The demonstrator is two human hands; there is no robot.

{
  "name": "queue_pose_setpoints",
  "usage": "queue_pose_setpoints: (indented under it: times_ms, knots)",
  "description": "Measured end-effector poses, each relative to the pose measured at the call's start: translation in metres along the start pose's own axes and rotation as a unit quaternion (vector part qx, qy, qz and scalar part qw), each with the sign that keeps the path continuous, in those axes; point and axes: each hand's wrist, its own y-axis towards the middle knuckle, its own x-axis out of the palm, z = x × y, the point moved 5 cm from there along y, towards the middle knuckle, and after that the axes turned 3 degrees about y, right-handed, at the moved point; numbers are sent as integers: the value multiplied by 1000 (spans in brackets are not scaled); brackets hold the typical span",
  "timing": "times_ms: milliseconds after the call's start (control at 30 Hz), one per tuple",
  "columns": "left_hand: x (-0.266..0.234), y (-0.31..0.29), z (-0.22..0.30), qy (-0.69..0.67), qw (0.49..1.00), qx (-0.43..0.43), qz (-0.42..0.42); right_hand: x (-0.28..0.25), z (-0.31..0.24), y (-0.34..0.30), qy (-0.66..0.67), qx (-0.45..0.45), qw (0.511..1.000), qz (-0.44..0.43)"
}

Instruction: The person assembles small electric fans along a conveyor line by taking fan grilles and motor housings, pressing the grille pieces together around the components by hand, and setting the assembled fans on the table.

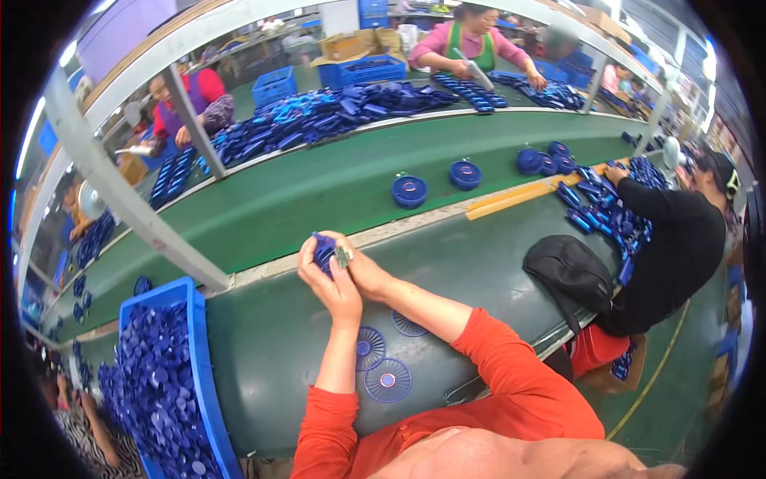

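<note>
Over the far edge of the dark green table, both my hands are cupped together around a round dark blue fan housing [323, 251]. My left hand [333, 292] wraps its near side, fingers curled. My right hand [365, 273] closes on it from the right, and the two hands hide much of the part. A small green circuit board [342, 256] shows between my fingers and the housing. Round blue fan grilles lie on the table by my forearms: one nearest me [388, 380] with a pale centre, another grille [369, 349] overlapping it, and a third grille [409, 322] partly under my right forearm.
A blue crate [195, 351] heaped with small blue parts stands left. Beyond the table runs a green conveyor belt [319, 191] carrying round blue fan heads [409, 191]. A metal post [144, 199] rises left. A black bag [568, 273] and a co-worker in black [674, 231] are right.
</note>
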Motion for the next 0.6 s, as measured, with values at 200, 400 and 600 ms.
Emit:
queue_pose_setpoints:
  times_ms: [200, 400, 600]
  knots:
    - [6, -4, -10, -19, 999, -20, -40, -8, 12, -4, 40, 51, 996, 53]
    - [16, -11, -39, -92, 983, -125, -95, -61, 10, 21, -249, 46, 963, 93]
    - [20, -21, -81, -9, 971, -157, -180, -148, 13, 11, -514, -39, 819, 253]
